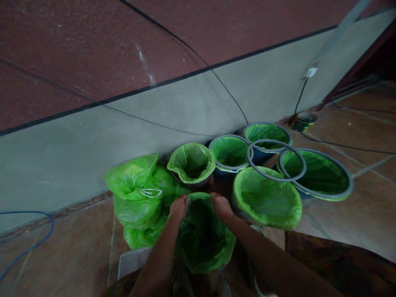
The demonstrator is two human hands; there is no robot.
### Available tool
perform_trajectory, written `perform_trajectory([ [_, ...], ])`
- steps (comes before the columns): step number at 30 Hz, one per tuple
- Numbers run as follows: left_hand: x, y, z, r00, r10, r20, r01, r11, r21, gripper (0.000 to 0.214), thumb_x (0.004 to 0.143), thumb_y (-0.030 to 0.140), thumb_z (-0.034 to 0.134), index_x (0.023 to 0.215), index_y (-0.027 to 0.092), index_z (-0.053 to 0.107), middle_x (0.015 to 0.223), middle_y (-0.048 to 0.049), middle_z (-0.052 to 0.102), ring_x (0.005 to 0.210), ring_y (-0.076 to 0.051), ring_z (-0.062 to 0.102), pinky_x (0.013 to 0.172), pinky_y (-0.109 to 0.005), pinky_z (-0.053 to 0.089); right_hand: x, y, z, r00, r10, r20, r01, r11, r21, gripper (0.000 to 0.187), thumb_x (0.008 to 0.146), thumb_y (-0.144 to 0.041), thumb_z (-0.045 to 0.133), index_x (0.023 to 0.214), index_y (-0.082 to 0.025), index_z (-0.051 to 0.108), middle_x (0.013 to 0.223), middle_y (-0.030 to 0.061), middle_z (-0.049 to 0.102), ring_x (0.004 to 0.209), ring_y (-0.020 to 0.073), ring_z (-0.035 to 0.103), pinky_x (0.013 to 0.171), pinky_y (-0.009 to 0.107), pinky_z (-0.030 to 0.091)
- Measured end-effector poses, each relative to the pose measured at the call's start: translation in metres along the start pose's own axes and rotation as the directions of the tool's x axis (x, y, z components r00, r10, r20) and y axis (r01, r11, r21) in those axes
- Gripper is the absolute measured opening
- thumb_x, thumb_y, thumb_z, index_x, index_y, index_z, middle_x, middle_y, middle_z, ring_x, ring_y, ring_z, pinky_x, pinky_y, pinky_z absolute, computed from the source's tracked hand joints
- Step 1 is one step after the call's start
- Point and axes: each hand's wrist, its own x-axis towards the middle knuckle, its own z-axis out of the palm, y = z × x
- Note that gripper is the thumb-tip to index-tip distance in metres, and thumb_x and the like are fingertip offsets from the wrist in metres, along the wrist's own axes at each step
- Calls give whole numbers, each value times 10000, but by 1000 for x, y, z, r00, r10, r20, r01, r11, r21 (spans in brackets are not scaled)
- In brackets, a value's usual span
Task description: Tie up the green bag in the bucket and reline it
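Right in front of me stands a bin lined with a green bin liner [206, 243], its edge folded over the rim. At the far side of that rim, my left hand [178, 207] is closed on the liner's edge at the left. My right hand [220, 205] grips the same edge a short way to the right. Just beyond is another lined bin [192, 163] with its liner edge loosely turned out. To the right, a wider lined bin [267, 198] has no ring round its rim. A loose grey ring [275, 161] lies across the neighbouring bins.
Three lined bins, [229, 152], with grey rings on their rims stand by the wall [198, 105] and at right. Full green bags [136, 198] are heaped at left, near a clear plastic box [133, 262]. A blue cable [51, 225] and a small can [305, 121] are on the tiled floor.
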Motion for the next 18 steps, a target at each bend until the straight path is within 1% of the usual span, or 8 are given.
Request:
perform_trajectory([
  [2, 2, -1, -3, 1000, 12, 23, -12, 1000, -9, 424, 965, 370, 426, 1299, 137, 545, 1162, -151, 697, 1082, -230, 656, 934, -323, 481, -10, 8, 5, 997, 57, -52, -55, 998, 40, 314, 962, -155, 400, 1187, -105, 613, 1076, 155, 712, 986, 217, 675, 808, 276, 457],
  [4, 1, -3, -6, 999, 28, 20, -27, 999, -30, 541, 932, 375, 496, 1401, 112, 435, 1291, -168, 630, 1175, -236, 607, 992, -321, 452, -27, 18, 10, 983, 148, -105, -140, 987, 78, 337, 960, -155, 390, 1227, -98, 587, 1072, 158, 712, 959, 221, 681, 797, 288, 465],
  [7, -2, -4, -10, 997, 63, -50, -68, 991, -115, 680, 871, 380, 589, 1448, 99, 363, 1394, -165, 548, 1278, -245, 527, 1070, -324, 398, -53, 32, 14, 941, 265, -210, -250, 964, 95, 376, 957, -215, 404, 1280, -91, 551, 1069, 165, 707, 933, 248, 676, 802, 327, 476],
  [9, -5, -1, -11, 988, 79, -129, -104, 975, -198, 616, 871, 359, 583, 1413, 115, 420, 1377, -148, 564, 1275, -236, 526, 1082, -332, 398, -61, 34, 9, 917, 233, -324, -216, 972, 88, 381, 949, -263, 426, 1264, -102, 569, 1139, 171, 681, 1019, 271, 639, 880, 360, 463],
  [11, -5, 5, -11, 976, 91, -195, -141, 956, -257, 495, 893, 314, 545, 1355, 142, 494, 1327, -123, 603, 1235, -215, 555, 1070, -333, 418, -54, 28, -2, 908, 104, -406, -78, 994, 80, 358, 950, -272, 417, 1216, -132, 612, 1221, 148, 648, 1117, 265, 583, 974, 364, 420],
  [12, -4, 9, -11, 972, 100, -215, -157, 950, -269, 442, 902, 288, 526, 1323, 152, 527, 1303, -112, 621, 1216, -207, 566, 1065, -333, 425, -46, 23, -8, 911, 27, -411, 5, 997, 77, 351, 956, -265, 401, 1193, -147, 632, 1233, 129, 646, 1132, 252, 569, 999, 353, 404],
  [14, -1, 17, -10, 968, 122, -219, -179, 948, -263, 382, 914, 245, 497, 1277, 153, 570, 1272, -105, 642, 1191, -202, 579, 1062, -337, 431, -23, 11, -20, 933, -89, -348, 120, 990, 70, 359, 958, -256, 394, 1191, -152, 647, 1212, 112, 661, 1114, 234, 573, 995, 328, 400],
  [18, 7, 31, -6, 970, 174, -172, -209, 954, -215, 376, 911, 199, 489, 1270, 137, 583, 1273, -112, 647, 1176, -206, 588, 1064, -348, 429, 20, -5, -35, 992, -44, -121, 51, 997, 55, 355, 924, -246, 465, 1170, -99, 674, 1160, 147, 694, 1057, 228, 619, 924, 287, 419],
])
